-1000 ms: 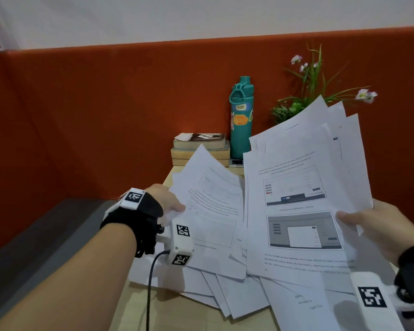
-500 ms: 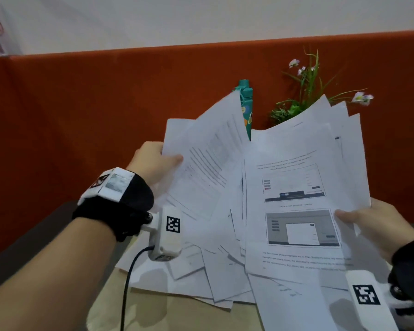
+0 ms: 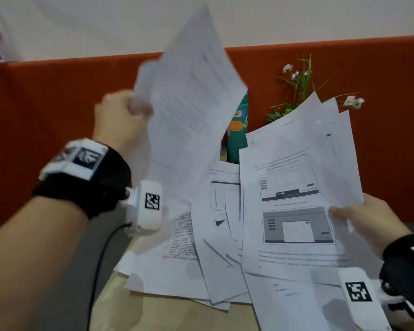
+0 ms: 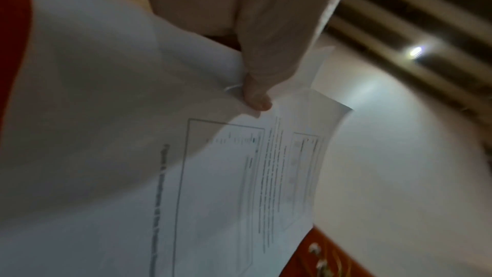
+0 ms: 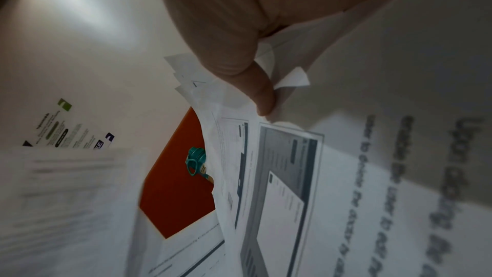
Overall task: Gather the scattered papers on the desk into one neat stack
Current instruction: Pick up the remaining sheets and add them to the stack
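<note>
Both hands hold paper. From the head view, our left hand (image 3: pixel 120 120) pinches a raised sheet (image 3: pixel 189 96); our right hand (image 3: pixel 366 225) grips the gathered bundle (image 3: pixel 294 199), loose papers (image 3: pixel 189 266) lying on the table (image 3: pixel 172 314) below and between them. Left wrist: thumb clamps one corner. Right wrist: edges fan unevenly, so we should lay the sheet squarely on top.

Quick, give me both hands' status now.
Left hand: grips a raised sheet.
Right hand: pinches a fanned bundle of papers.
</note>
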